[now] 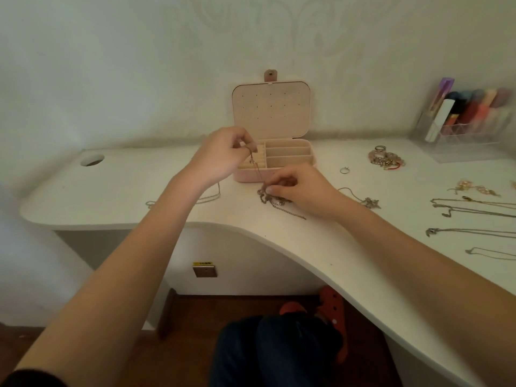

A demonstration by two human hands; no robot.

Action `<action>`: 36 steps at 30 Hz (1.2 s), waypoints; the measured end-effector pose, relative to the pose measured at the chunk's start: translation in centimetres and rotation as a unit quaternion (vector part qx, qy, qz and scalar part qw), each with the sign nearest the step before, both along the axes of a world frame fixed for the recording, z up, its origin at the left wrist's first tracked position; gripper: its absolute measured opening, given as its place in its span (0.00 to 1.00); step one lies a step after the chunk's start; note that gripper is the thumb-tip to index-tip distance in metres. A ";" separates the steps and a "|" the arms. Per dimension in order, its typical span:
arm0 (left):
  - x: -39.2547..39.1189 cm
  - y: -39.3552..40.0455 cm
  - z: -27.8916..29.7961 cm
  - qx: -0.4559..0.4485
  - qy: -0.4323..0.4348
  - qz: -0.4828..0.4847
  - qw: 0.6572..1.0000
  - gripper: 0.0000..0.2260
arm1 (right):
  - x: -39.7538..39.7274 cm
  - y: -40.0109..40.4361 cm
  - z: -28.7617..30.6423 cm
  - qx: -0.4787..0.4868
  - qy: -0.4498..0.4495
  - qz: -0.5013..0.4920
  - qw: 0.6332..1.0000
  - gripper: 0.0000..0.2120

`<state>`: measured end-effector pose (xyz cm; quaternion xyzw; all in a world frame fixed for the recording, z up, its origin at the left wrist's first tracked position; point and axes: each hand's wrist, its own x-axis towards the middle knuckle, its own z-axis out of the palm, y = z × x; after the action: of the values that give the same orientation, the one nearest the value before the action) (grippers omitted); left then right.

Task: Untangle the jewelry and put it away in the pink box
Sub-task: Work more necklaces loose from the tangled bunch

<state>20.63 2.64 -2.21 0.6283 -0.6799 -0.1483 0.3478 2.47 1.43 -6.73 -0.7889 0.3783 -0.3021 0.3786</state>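
A pale wall with a faint swirl pattern point(251, 37) fills the upper frame. Below it a white curved counter point(117, 191) sweeps to the lower right, a round cable hole point(92, 160) at its left. Dark brown wooden floor point(181, 344) lies beneath, dimly lit.

Place: a home, likely a bedroom corner.
Wall: pale wallpaper point(279, 29) with a faint swirl pattern.
Furniture: a curved white desk point(111, 191) with a round cable hole point(92, 160).
Personal things: a clear organiser point(472, 127) of cosmetics; loose necklaces point(474, 208) spread out.
Floor: dark wood point(181, 344); orange slippers point(332, 305) under the desk.
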 end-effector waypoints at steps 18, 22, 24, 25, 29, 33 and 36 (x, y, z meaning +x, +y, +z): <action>-4.7 3.1 -6.1 -0.101 0.250 0.029 0.963 0.13 | 0.1 0.2 0.1 0.157 -0.226 -0.067 0.959 0.06; -4.3 3.2 -6.4 -0.093 0.241 0.043 0.965 0.08 | 0.1 0.1 -0.2 0.147 -0.224 -0.071 0.961 0.05; -4.5 3.4 -6.5 -0.090 0.207 0.055 0.973 0.05 | 0.1 0.0 -0.3 0.151 -0.229 -0.071 0.959 0.06; -4.8 3.5 -6.5 -0.089 0.185 0.063 0.977 0.04 | 0.1 0.1 -0.4 0.150 -0.228 -0.074 0.959 0.06; -5.0 3.6 -6.3 -0.099 0.148 0.093 0.980 0.04 | 0.0 0.0 -0.4 0.151 -0.225 -0.081 0.959 0.07; -4.9 3.6 -6.1 -0.100 0.146 0.087 0.980 0.06 | -0.5 -0.2 -0.3 0.170 -0.251 -0.075 0.950 0.09; -4.9 3.8 -6.0 -0.097 0.153 0.060 0.982 0.06 | -0.6 0.0 -0.3 0.171 -0.248 -0.053 0.952 0.03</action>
<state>15.77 6.44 -8.18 0.6008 -0.5911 -0.1551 0.5154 1.88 1.38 -7.05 -0.5917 0.3600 -0.4386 0.5726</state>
